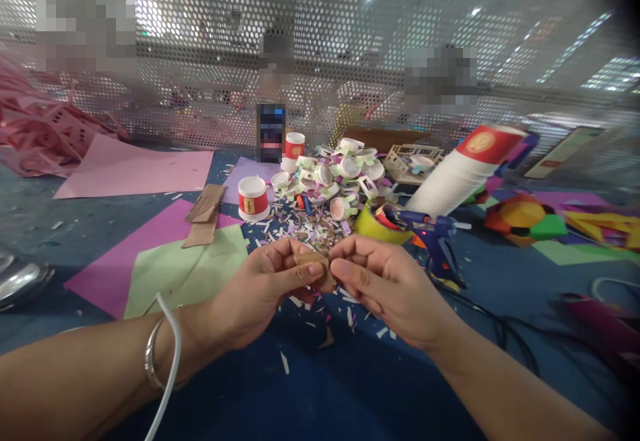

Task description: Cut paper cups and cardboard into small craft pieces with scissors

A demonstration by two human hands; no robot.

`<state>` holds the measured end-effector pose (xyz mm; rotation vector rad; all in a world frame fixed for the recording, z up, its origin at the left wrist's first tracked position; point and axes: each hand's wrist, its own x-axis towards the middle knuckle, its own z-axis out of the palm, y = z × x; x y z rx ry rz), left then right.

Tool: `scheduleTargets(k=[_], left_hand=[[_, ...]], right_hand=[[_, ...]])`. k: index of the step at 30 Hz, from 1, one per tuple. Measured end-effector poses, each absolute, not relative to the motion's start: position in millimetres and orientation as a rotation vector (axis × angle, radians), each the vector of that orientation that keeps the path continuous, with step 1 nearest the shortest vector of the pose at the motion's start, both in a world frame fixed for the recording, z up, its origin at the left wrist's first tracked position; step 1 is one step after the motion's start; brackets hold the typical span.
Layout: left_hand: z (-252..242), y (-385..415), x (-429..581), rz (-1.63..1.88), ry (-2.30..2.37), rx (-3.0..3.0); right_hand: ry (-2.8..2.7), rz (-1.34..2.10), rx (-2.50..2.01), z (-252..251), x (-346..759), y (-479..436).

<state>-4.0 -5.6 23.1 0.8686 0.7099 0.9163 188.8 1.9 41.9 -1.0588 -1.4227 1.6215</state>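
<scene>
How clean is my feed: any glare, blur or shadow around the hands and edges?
Head view: left hand, right hand and the brown piece at their fingertips look fairly sharp; head view: light spots glare around the perforated screen; head view: side edges smear, pink pile included, top-right corner black; head view: blue tabletop darkens below the hands.

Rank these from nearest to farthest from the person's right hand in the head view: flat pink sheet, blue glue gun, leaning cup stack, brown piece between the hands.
From the right hand:
1. Brown piece: right by its fingertips.
2. Blue glue gun: just beyond, to the right.
3. Leaning cup stack: behind the gun.
4. Flat pink sheet: far left.
</scene>
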Motion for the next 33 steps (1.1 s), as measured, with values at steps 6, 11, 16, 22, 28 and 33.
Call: scheduleTargets(k=[6, 11, 16, 22, 28, 33], left_hand=[[23.5, -4.6, -3.9, 0.919, 0.752, 0.876], [21.2, -0.7, -4.1, 0.969, 0.811, 0.904], [17.5, 0.6, -4.1, 0.981, 0.851, 1.021], [15.7, -0.3, -4.2, 0.953, 0.827, 1.099], [16.8, -2.4, -3.9, 0.939, 0.837, 1.07], [20.5, -3.4, -3.5, 0.942, 0.847, 1.088]], right_hand=[[-1.432, 1.531, -1.048, 38.2, 192.6, 5.5], [-1.426, 1.493, -1.08, 36.1, 197.2, 14.3], [-1.522, 1.562, -1.039, 36.3, 197.2, 14.5], [-1.549, 1.556, -1.042, 37.2, 197.7, 12.9], [-1.567, 1.532, -1.049, 41.1, 196.1, 11.2], [-1.603, 1.476, -1.072, 44.0, 197.0, 9.3]])
